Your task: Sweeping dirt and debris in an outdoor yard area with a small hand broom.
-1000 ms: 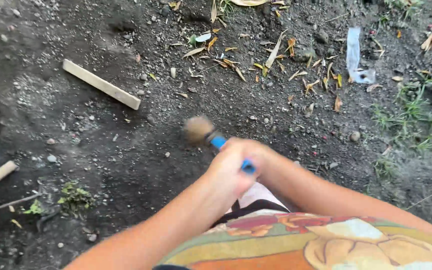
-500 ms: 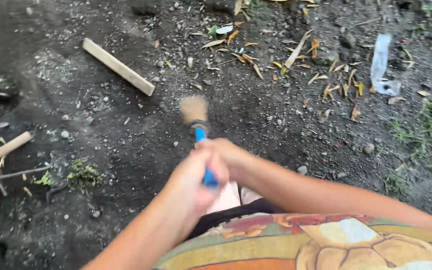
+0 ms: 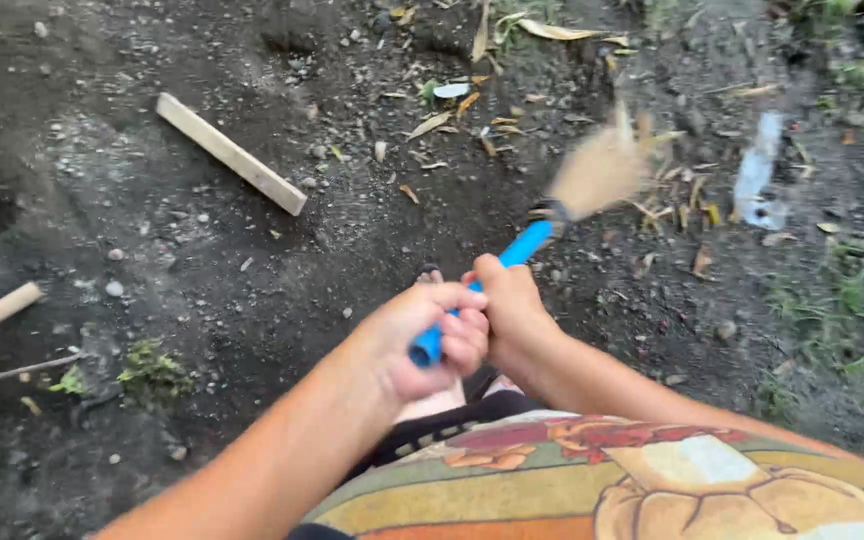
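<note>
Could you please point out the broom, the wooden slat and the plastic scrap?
Broom (image 3: 524, 245), head view, on its blue handle.
Wooden slat (image 3: 231, 154), head view, on its middle.
Plastic scrap (image 3: 758, 170), head view, on its middle.

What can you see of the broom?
The broom has a bright blue handle, plastic by the look of it, joined by a dark band to a tan bristle head that is blurred. It slants from lower left up to the right, head over dark soil near dry leaves. The left hand grips the handle's butt end; the right hand grips just above, touching the left. Whether the bristles touch the ground cannot be told.
</note>
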